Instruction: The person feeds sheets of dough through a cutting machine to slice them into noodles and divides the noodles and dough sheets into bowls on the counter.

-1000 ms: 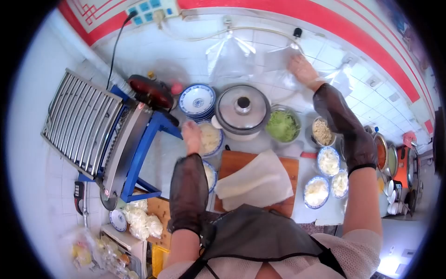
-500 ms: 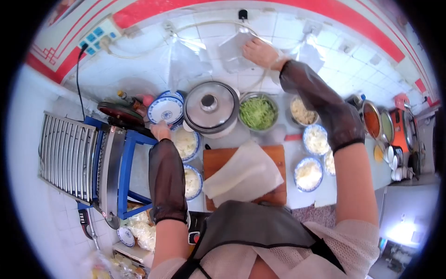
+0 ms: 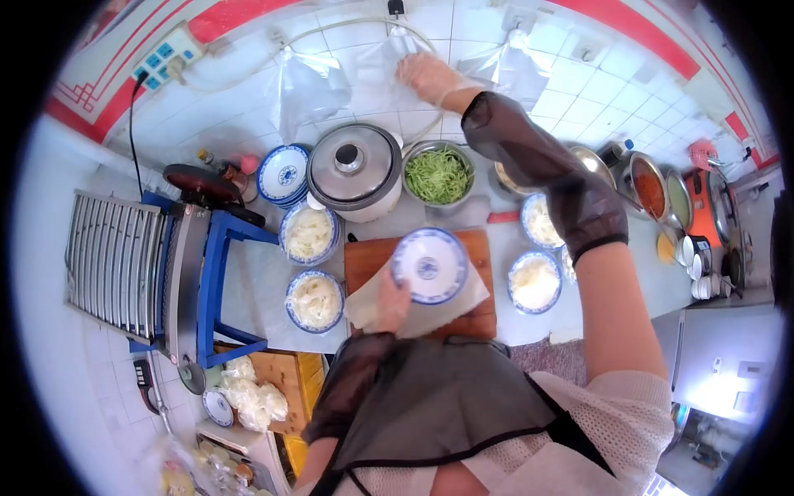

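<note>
My left hand [image 3: 393,304] grips the near-left rim of a white bowl [image 3: 432,263] with a blue patterned edge. It is above a pale cloth [image 3: 463,310] and a wooden cutting board [image 3: 357,263]. High on the tiled wall, my right hand [image 3: 430,78] has its fingers closed on a clear plastic bag [image 3: 382,68] in a hanging bunch. Bowls of white strips, one [image 3: 308,232] behind another [image 3: 315,301], stand left of the board. More blue-rimmed bowls [image 3: 283,175] are stacked at the back left.
A lidded cooker [image 3: 354,169] stands beside a metal bowl of green shreds [image 3: 439,175]. Filled bowls [image 3: 534,283] sit to the right, partly under my right arm. A blue-framed metal machine [image 3: 217,281] borders the left. Red sauce [image 3: 649,188] fills a container at far right.
My left hand has brought a bowl from the back-left stack to over the board. My right hand stays at the hanging bags while the view has shifted.
</note>
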